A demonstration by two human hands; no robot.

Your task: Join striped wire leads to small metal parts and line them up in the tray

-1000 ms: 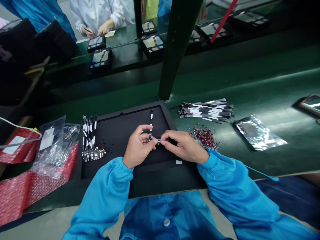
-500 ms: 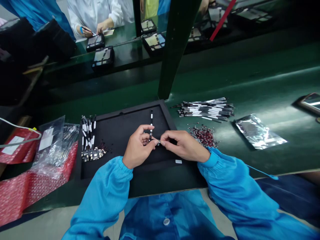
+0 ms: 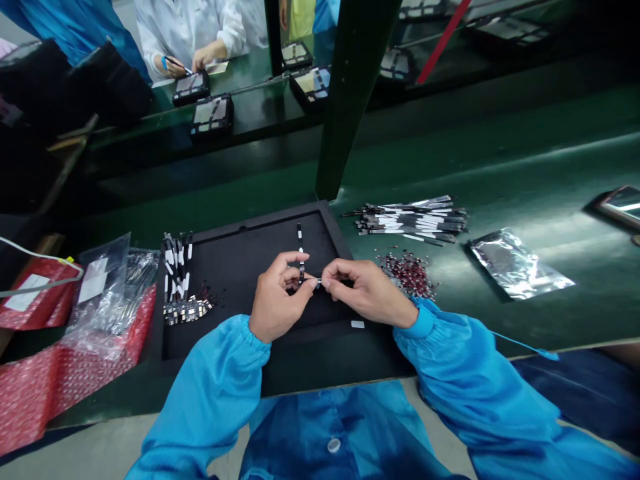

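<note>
Over the black foam tray (image 3: 235, 257), my left hand (image 3: 280, 293) pinches a thin flex cable (image 3: 301, 241) whose black-and-white strip stands up past the fingers. My right hand (image 3: 357, 287) is closed at the cable's small metallic end, its fingertips almost meeting the left thumb. Whether the right fingers hold a separate small part is hidden. At the tray's left side lie several similar flex cables (image 3: 177, 267) with metallic ends (image 3: 187, 310). Right of the tray are a pile of flex cables (image 3: 413, 219) and a heap of tiny dark-red parts (image 3: 410, 273).
A silver bag (image 3: 517, 263) lies on the green bench at right. Clear bags (image 3: 100, 287) and red bubble wrap (image 3: 75, 373) are at left. A dark post (image 3: 345, 100) rises behind the tray. Across the bench, a person in white works on a black box (image 3: 191, 87).
The upright strip of the flex cable has tilted slightly to the left. Both hands keep nearly the same place and pinch.
</note>
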